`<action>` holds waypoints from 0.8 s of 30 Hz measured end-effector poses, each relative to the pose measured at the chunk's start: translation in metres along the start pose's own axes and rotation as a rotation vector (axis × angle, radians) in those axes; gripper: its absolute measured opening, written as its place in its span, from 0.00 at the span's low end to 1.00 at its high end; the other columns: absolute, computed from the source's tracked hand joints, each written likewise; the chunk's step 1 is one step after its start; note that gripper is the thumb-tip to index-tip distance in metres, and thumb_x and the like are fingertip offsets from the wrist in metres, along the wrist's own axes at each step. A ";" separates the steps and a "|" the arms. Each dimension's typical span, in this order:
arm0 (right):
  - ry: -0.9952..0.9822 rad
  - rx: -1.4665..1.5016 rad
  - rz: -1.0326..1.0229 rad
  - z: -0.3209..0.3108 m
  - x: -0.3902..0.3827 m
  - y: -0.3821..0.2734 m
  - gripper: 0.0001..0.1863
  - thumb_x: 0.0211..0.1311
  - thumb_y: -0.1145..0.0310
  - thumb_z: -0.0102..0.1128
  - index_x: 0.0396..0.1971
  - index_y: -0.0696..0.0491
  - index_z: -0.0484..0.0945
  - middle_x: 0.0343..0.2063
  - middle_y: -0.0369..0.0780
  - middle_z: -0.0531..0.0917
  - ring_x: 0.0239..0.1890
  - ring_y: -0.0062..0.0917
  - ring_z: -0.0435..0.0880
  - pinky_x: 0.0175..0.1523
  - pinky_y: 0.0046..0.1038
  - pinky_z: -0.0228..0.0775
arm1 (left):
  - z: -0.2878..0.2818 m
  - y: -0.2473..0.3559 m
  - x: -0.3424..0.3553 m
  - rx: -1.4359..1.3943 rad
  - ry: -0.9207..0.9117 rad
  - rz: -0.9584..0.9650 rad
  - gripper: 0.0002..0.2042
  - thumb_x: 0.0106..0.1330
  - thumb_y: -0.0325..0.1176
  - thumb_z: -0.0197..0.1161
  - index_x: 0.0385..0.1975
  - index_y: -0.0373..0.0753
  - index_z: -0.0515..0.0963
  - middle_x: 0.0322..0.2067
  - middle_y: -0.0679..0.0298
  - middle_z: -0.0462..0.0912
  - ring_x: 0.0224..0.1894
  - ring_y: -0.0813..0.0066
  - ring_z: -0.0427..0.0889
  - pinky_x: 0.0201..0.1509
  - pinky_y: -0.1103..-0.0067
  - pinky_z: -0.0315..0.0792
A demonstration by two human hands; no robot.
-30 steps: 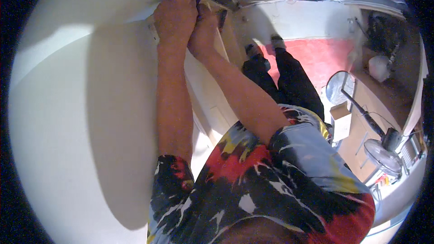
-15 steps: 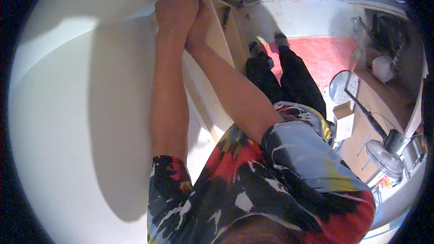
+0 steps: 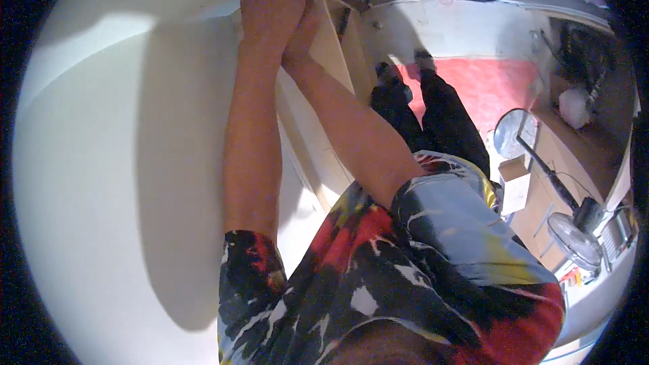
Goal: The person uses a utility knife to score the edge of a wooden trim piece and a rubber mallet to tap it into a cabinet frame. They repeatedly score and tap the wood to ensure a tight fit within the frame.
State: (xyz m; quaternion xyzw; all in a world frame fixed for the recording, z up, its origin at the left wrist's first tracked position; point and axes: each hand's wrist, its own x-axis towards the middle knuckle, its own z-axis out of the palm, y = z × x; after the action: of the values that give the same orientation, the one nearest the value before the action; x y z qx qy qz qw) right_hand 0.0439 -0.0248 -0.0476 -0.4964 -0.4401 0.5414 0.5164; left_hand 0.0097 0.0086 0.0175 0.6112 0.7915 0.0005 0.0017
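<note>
Pale wooden panel (image 3: 330, 46) slants down-right from upper centre, just right of the right hand (image 3: 307, 23), the nearer one; the left hand (image 3: 274, 8) overlaps it, seemingly curled, any grip hidden.

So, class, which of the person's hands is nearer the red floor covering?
Right. The right hand, partly hidden by the left hand, is left of the red floor covering, well apart; the left hand is farther left.
</note>
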 end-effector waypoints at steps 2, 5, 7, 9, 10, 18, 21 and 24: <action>-0.004 -0.005 0.013 0.000 -0.007 -0.002 0.16 0.58 0.60 0.63 0.37 0.58 0.79 0.32 0.44 0.84 0.36 0.33 0.82 0.39 0.35 0.71 | 0.004 -0.004 0.000 0.040 -0.051 0.018 0.11 0.63 0.40 0.57 0.33 0.43 0.84 0.33 0.53 0.85 0.38 0.54 0.85 0.42 0.59 0.78; -0.033 -0.002 0.015 0.007 -0.012 -0.004 0.16 0.58 0.60 0.63 0.37 0.58 0.79 0.32 0.44 0.84 0.36 0.34 0.82 0.40 0.35 0.71 | -0.004 -0.002 -0.002 0.074 -0.129 -0.028 0.11 0.62 0.38 0.57 0.33 0.42 0.84 0.32 0.52 0.85 0.39 0.53 0.85 0.43 0.59 0.78; -0.024 -0.010 0.009 0.008 -0.014 -0.007 0.16 0.58 0.59 0.63 0.37 0.58 0.79 0.32 0.44 0.84 0.36 0.34 0.82 0.40 0.35 0.71 | -0.011 0.001 -0.001 0.045 -0.166 -0.033 0.11 0.62 0.37 0.56 0.34 0.42 0.84 0.32 0.51 0.86 0.39 0.52 0.86 0.44 0.59 0.79; -0.018 -0.026 -0.001 0.009 -0.008 -0.010 0.16 0.59 0.59 0.63 0.37 0.58 0.79 0.32 0.45 0.84 0.37 0.34 0.82 0.40 0.35 0.71 | -0.017 0.004 0.004 0.008 -0.172 0.008 0.11 0.62 0.36 0.55 0.34 0.41 0.84 0.32 0.50 0.86 0.38 0.51 0.86 0.44 0.59 0.79; -0.016 -0.052 0.000 0.006 -0.008 -0.010 0.16 0.59 0.59 0.63 0.37 0.58 0.79 0.33 0.45 0.84 0.37 0.34 0.82 0.40 0.35 0.71 | -0.018 0.004 0.003 0.005 -0.171 0.015 0.11 0.63 0.35 0.55 0.34 0.41 0.84 0.32 0.50 0.86 0.38 0.50 0.86 0.44 0.59 0.79; -0.060 -0.094 0.068 -0.024 -0.023 -0.013 0.15 0.61 0.61 0.61 0.37 0.59 0.78 0.33 0.47 0.84 0.36 0.36 0.82 0.40 0.36 0.71 | -0.002 0.004 -0.001 0.054 -0.094 -0.018 0.10 0.61 0.35 0.57 0.29 0.40 0.85 0.31 0.50 0.86 0.36 0.53 0.87 0.42 0.59 0.80; -0.106 -0.284 0.050 -0.030 -0.030 -0.018 0.13 0.62 0.64 0.59 0.36 0.61 0.77 0.31 0.49 0.83 0.34 0.35 0.80 0.39 0.36 0.70 | -0.008 -0.001 -0.008 0.057 -0.079 -0.022 0.09 0.60 0.35 0.58 0.28 0.40 0.85 0.29 0.51 0.86 0.34 0.53 0.87 0.41 0.60 0.80; -0.035 -0.186 -0.063 -0.034 -0.016 -0.019 0.12 0.63 0.65 0.58 0.33 0.62 0.76 0.29 0.49 0.82 0.30 0.35 0.78 0.37 0.35 0.70 | -0.003 0.002 0.000 -0.003 -0.006 -0.025 0.10 0.60 0.35 0.58 0.28 0.40 0.85 0.28 0.52 0.86 0.32 0.52 0.87 0.40 0.61 0.80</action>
State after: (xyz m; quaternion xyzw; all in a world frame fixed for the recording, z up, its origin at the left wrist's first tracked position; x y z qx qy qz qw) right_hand 0.0798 -0.0405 -0.0318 -0.5184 -0.5130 0.4903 0.4771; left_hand 0.0115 0.0095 0.0207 0.6014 0.7990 -0.0002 0.0047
